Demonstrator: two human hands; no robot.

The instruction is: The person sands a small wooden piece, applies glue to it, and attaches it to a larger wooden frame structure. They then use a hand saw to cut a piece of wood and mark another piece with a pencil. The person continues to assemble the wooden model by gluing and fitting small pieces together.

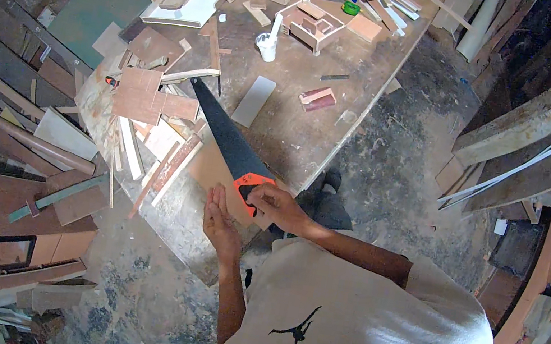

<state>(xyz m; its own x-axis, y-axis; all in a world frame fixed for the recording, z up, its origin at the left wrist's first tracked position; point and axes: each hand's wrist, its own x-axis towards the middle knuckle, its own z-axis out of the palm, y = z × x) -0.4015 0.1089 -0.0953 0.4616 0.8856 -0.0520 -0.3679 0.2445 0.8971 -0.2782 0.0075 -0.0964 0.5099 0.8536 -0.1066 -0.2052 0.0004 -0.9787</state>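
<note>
A hand saw (226,129) with a dark blade and orange handle lies slantwise over the table's near end, its tip pointing to the far left. My right hand (277,205) has its fingers closed on the handle. Beneath the blade is a tan board (209,167), partly hidden by the saw and my hands. Against the board's near left edge rests my left hand (222,223), fingers stretched and nothing visible in its palm. Whether it bears on the board cannot be made out.
Wood offcuts (139,94) crowd the table's left side. Farther back stand a white cup (266,46), a small wooden frame (311,26) and a green tape roll (350,8). A pale rectangular panel (254,101) lies past the blade. Boards (532,120) lean at the right.
</note>
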